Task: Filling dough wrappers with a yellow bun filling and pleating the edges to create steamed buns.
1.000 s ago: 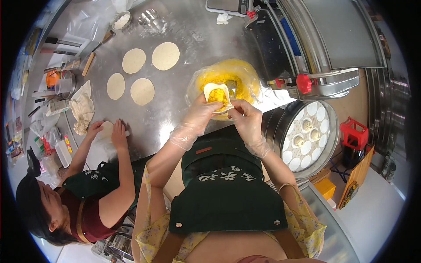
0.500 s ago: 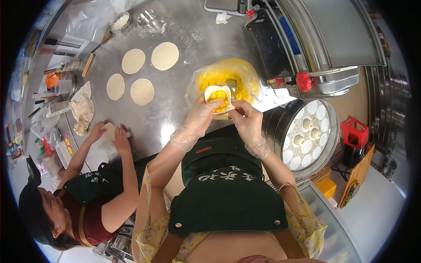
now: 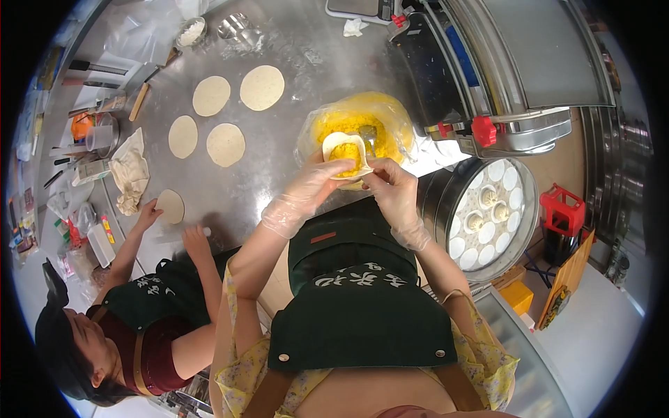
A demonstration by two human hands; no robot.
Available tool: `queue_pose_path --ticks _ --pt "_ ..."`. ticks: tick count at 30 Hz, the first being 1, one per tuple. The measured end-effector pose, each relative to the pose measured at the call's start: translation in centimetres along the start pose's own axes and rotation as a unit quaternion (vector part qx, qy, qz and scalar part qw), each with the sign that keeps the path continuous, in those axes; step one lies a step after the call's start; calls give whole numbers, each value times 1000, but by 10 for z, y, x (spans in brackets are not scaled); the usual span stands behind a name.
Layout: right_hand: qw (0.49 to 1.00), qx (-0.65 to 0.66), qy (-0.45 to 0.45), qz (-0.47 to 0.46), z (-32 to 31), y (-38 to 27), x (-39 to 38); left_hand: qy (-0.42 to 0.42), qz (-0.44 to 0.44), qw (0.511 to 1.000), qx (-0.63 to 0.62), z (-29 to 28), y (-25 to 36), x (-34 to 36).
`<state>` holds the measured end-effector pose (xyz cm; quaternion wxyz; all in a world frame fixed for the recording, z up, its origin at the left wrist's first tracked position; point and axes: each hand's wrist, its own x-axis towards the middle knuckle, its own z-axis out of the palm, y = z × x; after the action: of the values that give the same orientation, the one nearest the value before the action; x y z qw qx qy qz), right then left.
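Note:
In my gloved left hand [image 3: 317,182] lies a dough wrapper [image 3: 333,143], cupped around a mound of crumbly yellow filling [image 3: 345,152]. The thumb presses on the filling. My gloved right hand [image 3: 394,191] pinches the wrapper's right edge, its fingers closed together. Just beyond both hands sits a plastic-lined container of yellow filling [image 3: 327,124], with a metal spoon [image 3: 370,136] standing in it. Several flat dough rounds [image 3: 262,88] lie on the steel table to the left.
At right stands a round steamer [image 3: 486,245] holding white paper discs and three pleated buns [image 3: 489,196]. A machine with red knobs [image 3: 483,131] occupies the back right. Left, a co-worker's hand [image 3: 149,212] holds a dough round [image 3: 169,206]; their other hand is by a rolling pin [image 3: 182,234].
My hands keep their hold on the wrapper, with only a slight shift. The co-worker's hands have moved apart, and their dough round now lies flat in view.

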<state>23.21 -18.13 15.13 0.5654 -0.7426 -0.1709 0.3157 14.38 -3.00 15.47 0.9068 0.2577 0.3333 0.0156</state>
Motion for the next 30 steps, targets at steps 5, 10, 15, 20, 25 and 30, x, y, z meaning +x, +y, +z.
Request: queue_pose_path --ticks 5,10,15,20,25,30 --pt "995 47 -33 77 -1 0 1 -36 -32 997 58 -8 2 -1" --pt "996 54 -37 53 4 5 -2 4 -47 998 48 -9 -1 -1" --pt "999 -2 -34 24 3 6 -4 52 16 995 86 -4 -18 1" --pt "998 -45 -33 9 -1 -10 -4 59 56 984 156 0 -20 -2" --pt "985 -149 -62 -68 -5 -18 -4 25 55 972 227 7 -9 -10" --pt "939 -245 -7 -242 -3 -13 -7 -5 98 973 211 13 -1 -11"
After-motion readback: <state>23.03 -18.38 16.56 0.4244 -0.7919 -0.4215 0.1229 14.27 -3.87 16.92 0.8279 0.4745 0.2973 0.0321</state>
